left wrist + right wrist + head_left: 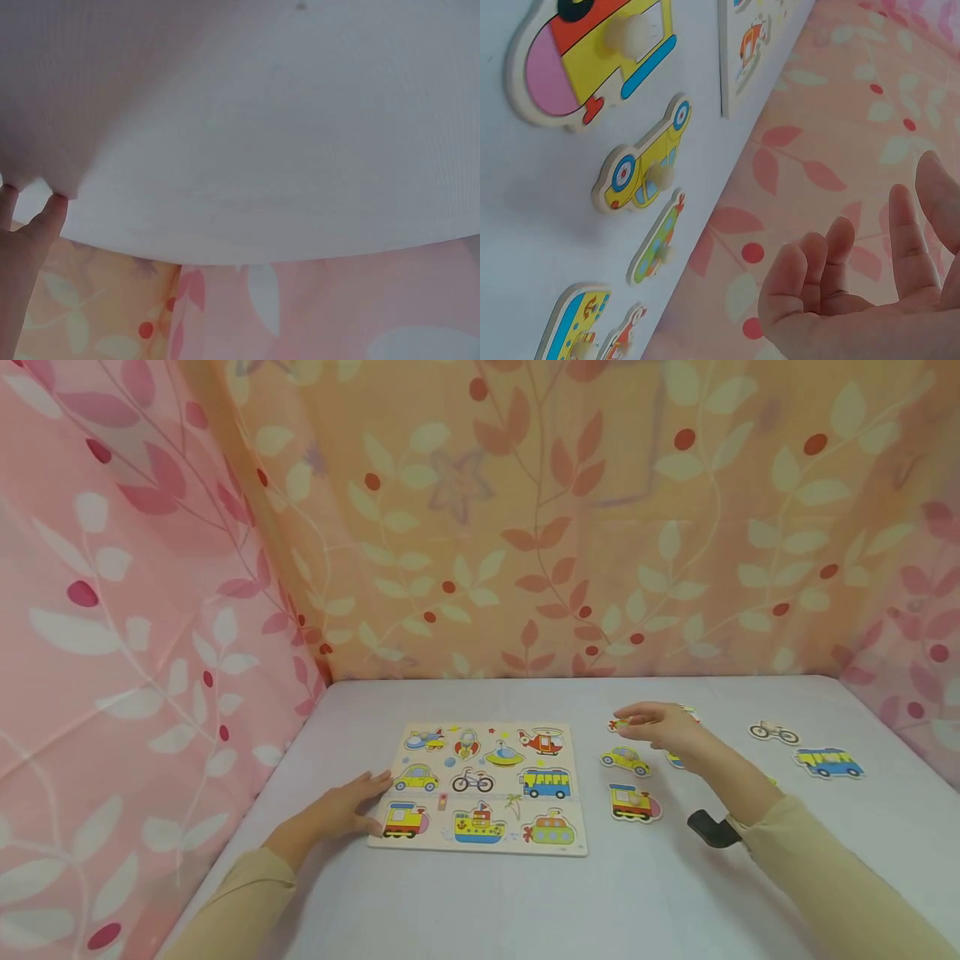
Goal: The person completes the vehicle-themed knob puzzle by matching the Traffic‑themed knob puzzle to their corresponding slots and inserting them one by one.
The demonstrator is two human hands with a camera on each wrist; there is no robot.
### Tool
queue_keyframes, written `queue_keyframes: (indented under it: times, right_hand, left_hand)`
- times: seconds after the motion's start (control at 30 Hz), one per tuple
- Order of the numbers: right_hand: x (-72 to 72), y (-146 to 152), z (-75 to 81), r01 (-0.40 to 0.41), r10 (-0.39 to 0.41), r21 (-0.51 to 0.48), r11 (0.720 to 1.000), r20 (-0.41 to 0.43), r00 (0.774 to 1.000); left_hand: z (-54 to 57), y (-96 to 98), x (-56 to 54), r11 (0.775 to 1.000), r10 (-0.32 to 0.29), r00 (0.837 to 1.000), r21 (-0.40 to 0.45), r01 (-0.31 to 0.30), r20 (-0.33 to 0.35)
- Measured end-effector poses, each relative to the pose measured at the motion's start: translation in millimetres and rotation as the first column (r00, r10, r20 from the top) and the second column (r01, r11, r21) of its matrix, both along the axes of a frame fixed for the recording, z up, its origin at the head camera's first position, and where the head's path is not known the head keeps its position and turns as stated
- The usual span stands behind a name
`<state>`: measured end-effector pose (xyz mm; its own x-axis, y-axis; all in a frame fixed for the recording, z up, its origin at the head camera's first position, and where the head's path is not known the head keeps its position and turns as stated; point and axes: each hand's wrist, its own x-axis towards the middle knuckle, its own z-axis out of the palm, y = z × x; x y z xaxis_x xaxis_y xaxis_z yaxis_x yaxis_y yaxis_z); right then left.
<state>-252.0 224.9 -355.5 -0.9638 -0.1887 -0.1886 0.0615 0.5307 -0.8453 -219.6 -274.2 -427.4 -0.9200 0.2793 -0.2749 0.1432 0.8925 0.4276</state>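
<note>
A wooden puzzle board [442, 845] with printed vehicles lies on the table. My left hand [337, 814] rests at its left edge, fingers spread against it; the left wrist view shows only a few of this hand's fingers [51, 214]. My right hand [663, 727] hovers over the loose pieces, holding nothing, its fingers loosely bent and the thumb apart [847, 300]. Below it lies a green submarine piece [656, 240], partly covered by the hand in the head view. Close by are a yellow car piece [626, 761] and a train piece [635, 803], each with a knob.
A boat piece [574, 322] and a helicopter piece [622, 337] lie beyond the submarine. Farther right are a bicycle piece [775, 732] and a bus piece [828, 762]. Another yellow piece [771, 782] is mostly hidden by the right forearm. Patterned curtains [525, 527] surround the white table [480, 910].
</note>
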Motion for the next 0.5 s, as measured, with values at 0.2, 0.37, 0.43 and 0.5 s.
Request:
queue_keyframes:
  times: [0.2, 0.37, 0.43, 0.5]
  right_hand:
    - [4.5, 14, -0.3, 0.016, -0.016, 0.018, 1.000, -0.005, 1.000]
    - [7.1, 25, -1.0, 0.029, -0.029, 0.044, 0.999, -0.003, 1.000]
    - [8.2, 29, -1.6, 0.032, -0.032, 0.053, 0.998, 0.002, 0.999]
    - [9.7, 34, -2.2, 0.033, -0.034, 0.058, 0.998, 0.007, 0.999]
  left_hand:
    - [-1.5, -3.0, -1.0, 0.999, -0.032, 0.999, 0.003, 0.032, -0.014]
    - [-1.7, -3.8, -1.0, 0.998, -0.056, 0.998, 0.003, 0.056, -0.031]
    - [-1.1, -3.6, -0.2, 0.998, -0.062, 0.997, 0.007, 0.062, -0.037]
    - [-0.9, -3.8, 0.5, 0.998, -0.066, 0.997, 0.014, 0.067, -0.039]
